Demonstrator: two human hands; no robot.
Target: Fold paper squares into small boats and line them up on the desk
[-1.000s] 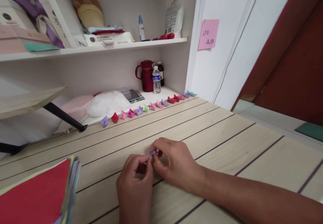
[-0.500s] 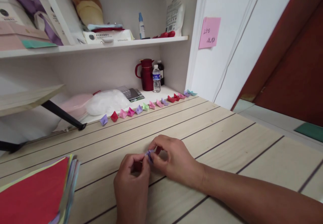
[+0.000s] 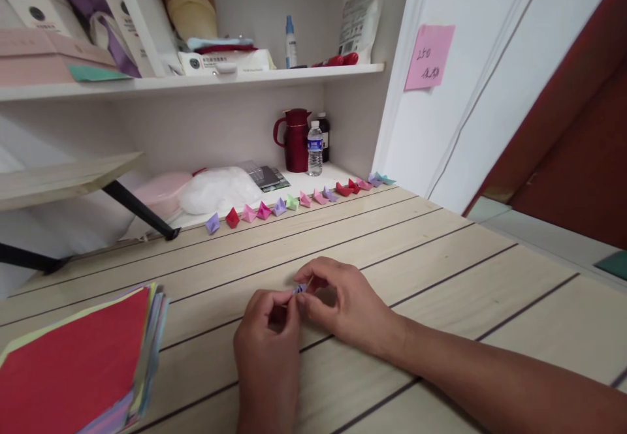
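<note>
My left hand [image 3: 267, 349] and my right hand [image 3: 343, 303] meet over the wooden table [image 3: 441, 258], both pinching a tiny folded purple paper piece [image 3: 298, 288] between their fingertips. Most of the piece is hidden by my fingers. A row of several small folded paper shapes [image 3: 294, 200] in purple, red, pink and green lines the table's far edge. A stack of coloured paper sheets [image 3: 78, 362], red on top, lies at the near left, apart from my left hand.
Behind the table a white shelf unit [image 3: 196, 81] holds a red jug [image 3: 296, 140], a water bottle [image 3: 315, 149], a white plastic bag [image 3: 218, 189] and boxes above. A pink sticky note [image 3: 429, 57] hangs on the wall. A wooden board [image 3: 59, 179] juts out at left.
The view has shifted slightly, so everything sits a little further right. My fingers keep working the small purple piece in nearly the same spot.
</note>
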